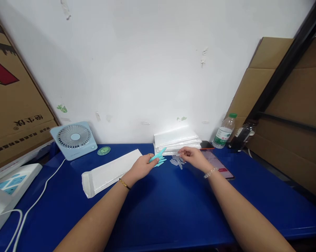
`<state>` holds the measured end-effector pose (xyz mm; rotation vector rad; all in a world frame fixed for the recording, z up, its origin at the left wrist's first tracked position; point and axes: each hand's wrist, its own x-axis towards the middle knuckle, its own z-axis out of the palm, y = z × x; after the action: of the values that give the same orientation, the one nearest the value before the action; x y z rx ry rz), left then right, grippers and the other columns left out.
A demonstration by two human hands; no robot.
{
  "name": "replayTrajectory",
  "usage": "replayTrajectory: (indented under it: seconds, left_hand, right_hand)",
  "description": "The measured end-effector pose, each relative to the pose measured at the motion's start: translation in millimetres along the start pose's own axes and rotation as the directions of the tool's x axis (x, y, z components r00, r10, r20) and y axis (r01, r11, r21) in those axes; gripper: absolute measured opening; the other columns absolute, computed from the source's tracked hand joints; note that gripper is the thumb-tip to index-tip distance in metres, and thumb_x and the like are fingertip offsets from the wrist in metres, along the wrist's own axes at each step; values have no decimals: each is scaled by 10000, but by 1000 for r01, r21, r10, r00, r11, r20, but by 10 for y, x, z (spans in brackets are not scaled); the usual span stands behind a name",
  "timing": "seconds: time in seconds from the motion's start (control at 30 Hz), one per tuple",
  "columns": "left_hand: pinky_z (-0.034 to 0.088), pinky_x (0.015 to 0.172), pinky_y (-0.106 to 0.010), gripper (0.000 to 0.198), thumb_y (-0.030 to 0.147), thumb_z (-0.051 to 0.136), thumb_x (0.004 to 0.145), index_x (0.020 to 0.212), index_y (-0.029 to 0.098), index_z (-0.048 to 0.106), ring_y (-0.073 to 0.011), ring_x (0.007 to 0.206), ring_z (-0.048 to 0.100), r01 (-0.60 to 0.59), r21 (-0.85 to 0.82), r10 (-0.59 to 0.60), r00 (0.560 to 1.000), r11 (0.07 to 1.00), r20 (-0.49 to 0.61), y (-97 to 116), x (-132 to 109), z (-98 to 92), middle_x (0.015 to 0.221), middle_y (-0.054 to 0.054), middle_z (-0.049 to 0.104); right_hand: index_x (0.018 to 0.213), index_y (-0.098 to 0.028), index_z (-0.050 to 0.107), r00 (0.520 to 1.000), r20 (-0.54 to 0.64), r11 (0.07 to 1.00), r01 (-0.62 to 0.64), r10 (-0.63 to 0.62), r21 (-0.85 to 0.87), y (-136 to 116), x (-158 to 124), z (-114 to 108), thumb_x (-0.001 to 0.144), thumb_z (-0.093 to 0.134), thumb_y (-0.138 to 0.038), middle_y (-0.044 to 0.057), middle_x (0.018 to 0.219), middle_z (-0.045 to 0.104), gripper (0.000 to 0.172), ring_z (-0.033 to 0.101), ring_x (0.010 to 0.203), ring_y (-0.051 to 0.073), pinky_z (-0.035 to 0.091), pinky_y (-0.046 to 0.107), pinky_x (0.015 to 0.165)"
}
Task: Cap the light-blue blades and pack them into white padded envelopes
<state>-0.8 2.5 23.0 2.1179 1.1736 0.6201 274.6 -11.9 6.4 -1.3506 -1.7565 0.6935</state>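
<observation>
My left hand [145, 163] is closed around a slim turquoise plastic piece [160, 153] with a pointed end, its exact kind unclear. Beneath it, more turquoise pieces [160, 162] lie on the blue table, partly hidden by my fingers. Just right of them is a small loose pile of translucent plastic slips [178, 161]. My right hand [192, 155] hovers at that pile's right edge, thumb and fingertips pinched together; whatever is between them is too small to make out. A white padded mailer [109, 173] lies flat to the left, partly behind my left wrist.
Behind the hands, several white mailers [176, 138] are stacked against the wall. A tablet or phone [219, 164] lies to the right, near a water bottle [224, 133] and a dark bottle [242, 137]. Left are a blue fan [75, 140], a green disc [103, 151] and a power strip [15, 189].
</observation>
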Motion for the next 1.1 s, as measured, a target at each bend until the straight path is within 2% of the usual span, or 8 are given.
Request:
replayTrajectory:
  seconds: [0.1, 0.17, 0.3, 0.53, 0.67, 0.87, 1.1]
  left_hand:
    - [299, 565, -243, 417, 540, 326, 868, 667, 188, 421, -121, 599, 382, -22, -114, 23, 1000, 993, 9, 20, -3, -20, 627, 35, 404]
    - [298, 569, -244, 422, 504, 261, 892, 652, 188, 402, -119, 589, 357, -44, -160, 49, 998, 986, 31, 42, -11, -31, 608, 37, 363]
    - [292, 575, -244, 379, 445, 277, 890, 636, 186, 388, -120, 594, 359, -61, -99, 68, 996, 993, 60, 64, -25, -24, 611, 34, 375]
    - [292, 564, -253, 405, 472, 283, 887, 633, 190, 425, -137, 596, 419, -35, 7, 34, 995, 999, 97, 87, -43, 8, 620, 22, 452]
    - [294, 559, -251, 409, 485, 290, 884, 636, 193, 435, -143, 603, 432, -17, 33, 13, 996, 999, 94, 119, -52, 2, 620, 18, 462]
    - [290, 563, -253, 396, 460, 290, 886, 618, 193, 408, -144, 601, 428, -22, 43, 18, 996, 999, 90, 129, -54, -9, 617, 17, 457]
    - [292, 561, -254, 433, 506, 284, 891, 632, 192, 430, -146, 601, 432, -23, 50, 18, 994, 998, 111, 112, -48, 10, 620, 16, 464]
  right_hand:
    - [924, -156, 659, 997, 21, 991, -73, 71, 109, -9, 10, 19, 751, 631, -376, 28, 653, 656, 282, 647, 648, 173, 495, 274, 608]
    - [964, -159, 644, 997, 24, 970, -77, 73, 232, -56, 6, 34, 742, 654, -396, 36, 698, 678, 324, 665, 686, 179, 514, 284, 639]
    - [896, -167, 644, 999, -32, 928, -28, 43, 372, -226, -30, 61, 704, 708, -415, 23, 690, 680, 320, 662, 642, 163, 519, 272, 608]
    - [919, -181, 692, 999, -38, 946, 5, 8, 324, -445, -102, 140, 744, 674, -429, 28, 679, 697, 303, 672, 686, 175, 528, 297, 685]
    - [925, -176, 688, 1000, -24, 944, 16, -8, 329, -455, -109, 161, 756, 665, -425, 31, 689, 697, 302, 672, 684, 175, 529, 297, 676]
    - [915, -178, 687, 996, -90, 941, 56, -27, 334, -437, -109, 119, 761, 669, -403, 10, 642, 671, 273, 651, 643, 156, 529, 291, 670]
    - [926, -167, 689, 999, -42, 940, 41, -28, 339, -460, -117, 188, 748, 674, -432, 39, 687, 699, 320, 673, 673, 174, 535, 299, 663]
